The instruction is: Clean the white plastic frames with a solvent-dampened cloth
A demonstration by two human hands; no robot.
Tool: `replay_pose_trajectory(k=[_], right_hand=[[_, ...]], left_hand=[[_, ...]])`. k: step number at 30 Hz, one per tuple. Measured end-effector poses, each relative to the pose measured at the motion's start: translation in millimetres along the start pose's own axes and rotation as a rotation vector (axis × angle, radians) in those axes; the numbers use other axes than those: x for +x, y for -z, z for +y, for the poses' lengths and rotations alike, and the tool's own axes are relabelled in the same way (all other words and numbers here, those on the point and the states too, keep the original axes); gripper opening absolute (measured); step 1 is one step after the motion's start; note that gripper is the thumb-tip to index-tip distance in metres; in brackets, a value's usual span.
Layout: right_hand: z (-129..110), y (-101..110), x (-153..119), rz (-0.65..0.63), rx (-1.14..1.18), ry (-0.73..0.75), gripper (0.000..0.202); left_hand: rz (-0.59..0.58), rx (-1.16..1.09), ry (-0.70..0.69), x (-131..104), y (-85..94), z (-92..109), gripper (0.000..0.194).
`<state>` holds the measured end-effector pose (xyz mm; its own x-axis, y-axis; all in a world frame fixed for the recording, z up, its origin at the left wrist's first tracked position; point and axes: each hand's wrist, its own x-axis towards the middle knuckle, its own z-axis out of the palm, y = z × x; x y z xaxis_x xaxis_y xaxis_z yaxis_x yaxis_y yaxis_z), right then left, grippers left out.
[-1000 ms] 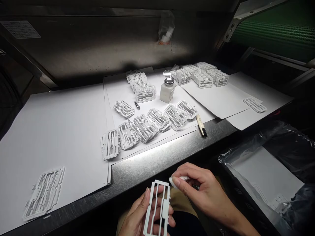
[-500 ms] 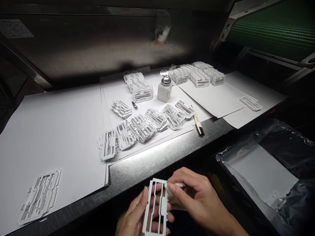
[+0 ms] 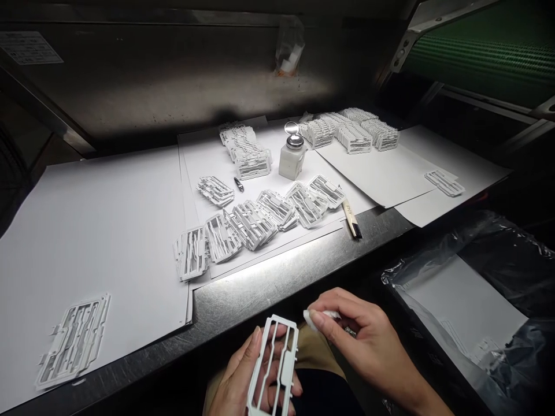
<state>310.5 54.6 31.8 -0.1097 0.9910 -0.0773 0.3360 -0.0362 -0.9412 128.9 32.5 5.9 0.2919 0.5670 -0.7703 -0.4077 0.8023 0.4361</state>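
Note:
My left hand (image 3: 243, 370) is closed around a white slatted plastic frame (image 3: 282, 370), its thumb along the left edge and the fingers behind. The frame tilts upward, with small tabs along its right edge. My right hand (image 3: 359, 335) pinches a small white wad (image 3: 309, 318), perhaps cloth or cotton, just right of the frame's top and apart from it. Similar frames (image 3: 254, 224) lie in a fanned row of small piles on white paper beyond my hands. Another pile of frames (image 3: 73, 341) rests at the left.
A bottle with a metal cap (image 3: 292, 160) stands mid-table near stacked frames (image 3: 251, 164). A cutter-like tool (image 3: 352, 219) lies by the metal table edge (image 3: 269, 289). At the right is a bin lined with clear plastic (image 3: 468, 289). A small dark item (image 3: 238, 185) sits on the paper.
My right hand has moved right with the white wad, off the frame's upper right edge. My left hand still holds the frame in nearly the same place.

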Motion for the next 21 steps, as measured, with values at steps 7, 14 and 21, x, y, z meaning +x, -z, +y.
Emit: replay_pose_trajectory(k=[7, 14, 21], right_hand=[[2, -8, -3, -0.026, 0.052, 0.021, 0.012], [-2, -9, -15, -0.041, 0.079, 0.000, 0.012], [5, -28, -37, -0.123, 0.116, 0.073, 0.013]], left_hand=[[0.006, -0.017, -0.006, 0, -4.1, 0, 0.042], [0.062, -0.030, -0.065, 0, -11.6, 3, 0.033], [0.052, -0.072, -0.119, 1, -13.9, 1, 0.022]])
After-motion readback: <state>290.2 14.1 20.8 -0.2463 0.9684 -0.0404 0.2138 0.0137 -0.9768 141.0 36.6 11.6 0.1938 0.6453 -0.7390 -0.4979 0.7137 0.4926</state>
